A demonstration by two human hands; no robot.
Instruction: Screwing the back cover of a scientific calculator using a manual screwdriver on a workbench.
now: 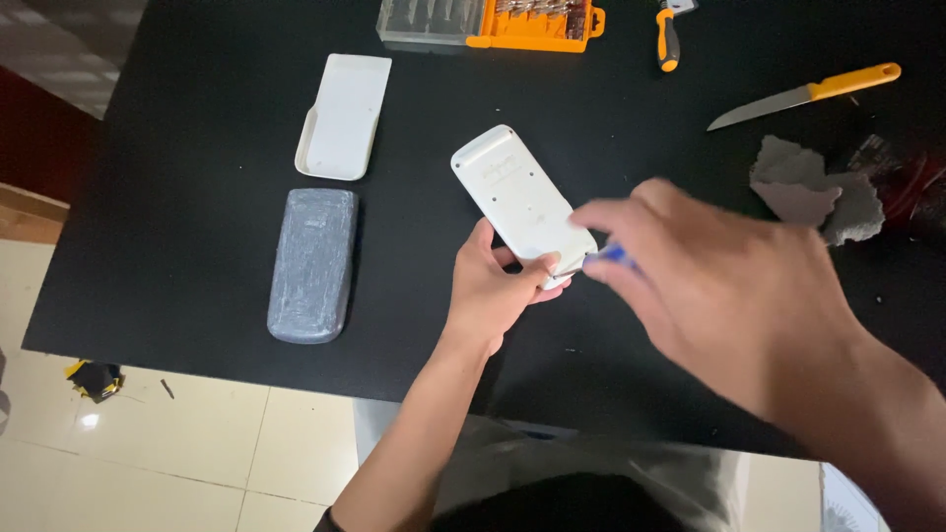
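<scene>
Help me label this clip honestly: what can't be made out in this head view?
- Tool in the right hand: blurred by motion, only a blue bit shows.
- White casing: its near end is covered by the left hand.
- Orange bit case: cut off by the top edge.
- Dark red thing at the right edge: too dim.

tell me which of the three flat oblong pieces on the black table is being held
The white casing nearest the middle, gripped at its near end by the left hand. The grey piece and the white cover lie untouched to the left.

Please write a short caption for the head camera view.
Left hand steadies a white device on a black table; right hand applies a blue-handled tool.
</scene>
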